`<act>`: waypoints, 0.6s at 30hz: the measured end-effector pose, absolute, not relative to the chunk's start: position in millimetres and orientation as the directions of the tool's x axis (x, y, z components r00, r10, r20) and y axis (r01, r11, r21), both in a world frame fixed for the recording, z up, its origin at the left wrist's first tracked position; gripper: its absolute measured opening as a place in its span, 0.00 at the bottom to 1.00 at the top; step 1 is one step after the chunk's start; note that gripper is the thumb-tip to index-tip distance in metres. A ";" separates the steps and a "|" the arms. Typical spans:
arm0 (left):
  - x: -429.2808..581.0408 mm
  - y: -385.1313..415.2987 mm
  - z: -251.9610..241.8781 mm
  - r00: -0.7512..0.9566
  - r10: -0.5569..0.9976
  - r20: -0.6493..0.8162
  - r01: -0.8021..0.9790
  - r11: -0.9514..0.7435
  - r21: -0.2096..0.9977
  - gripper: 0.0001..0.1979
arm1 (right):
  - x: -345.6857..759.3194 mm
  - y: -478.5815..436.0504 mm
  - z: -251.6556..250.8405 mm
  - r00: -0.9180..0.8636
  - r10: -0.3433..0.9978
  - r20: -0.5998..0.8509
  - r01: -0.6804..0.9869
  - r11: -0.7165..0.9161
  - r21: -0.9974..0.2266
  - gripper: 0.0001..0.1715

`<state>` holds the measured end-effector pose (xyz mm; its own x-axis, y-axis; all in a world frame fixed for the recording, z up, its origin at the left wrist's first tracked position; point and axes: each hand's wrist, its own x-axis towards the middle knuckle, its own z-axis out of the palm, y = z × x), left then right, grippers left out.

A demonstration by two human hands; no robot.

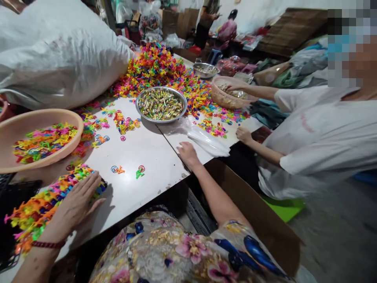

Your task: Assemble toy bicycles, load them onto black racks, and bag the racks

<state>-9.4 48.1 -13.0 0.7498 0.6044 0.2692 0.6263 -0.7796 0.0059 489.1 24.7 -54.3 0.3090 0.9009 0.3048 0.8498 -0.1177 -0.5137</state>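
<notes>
My left hand lies flat, fingers stretched, on a long bundle of small multicoloured plastic figures at the table's left front. Near the middle of the front edge, my right hand rests by the white tabletop, fingers apart and slightly bent, with nothing visible in them. A stack of clear plastic bags lies just beyond it. Between my hands sit two small loose toys, one orange and blue and one green and red.
A metal bowl of small capsule-like pieces stands before a big heap of coloured toys. At left are a peach basin and a bulging white sack. A co-worker in a white shirt reaches into a pink basket.
</notes>
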 end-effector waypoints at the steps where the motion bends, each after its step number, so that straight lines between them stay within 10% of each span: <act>1: -5.4 48.9 -11.5 0.770 0.582 0.263 0.601 -0.799 0.008 0.37 | 510.2 23.3 -53.2 0.356 0.887 0.295 0.854 -0.180 -0.489 0.17; 11: 43.0 41.5 3.4 0.833 0.407 0.374 0.457 -0.888 -0.052 0.32 | 569.6 109.9 -12.9 0.575 0.790 0.213 0.738 -0.389 -0.551 0.45; 18: 59.4 -7.4 10.4 0.826 0.374 0.422 0.395 -0.918 0.040 0.24 | 559.1 130.3 -11.5 0.568 0.803 0.181 0.568 -0.223 -0.793 0.25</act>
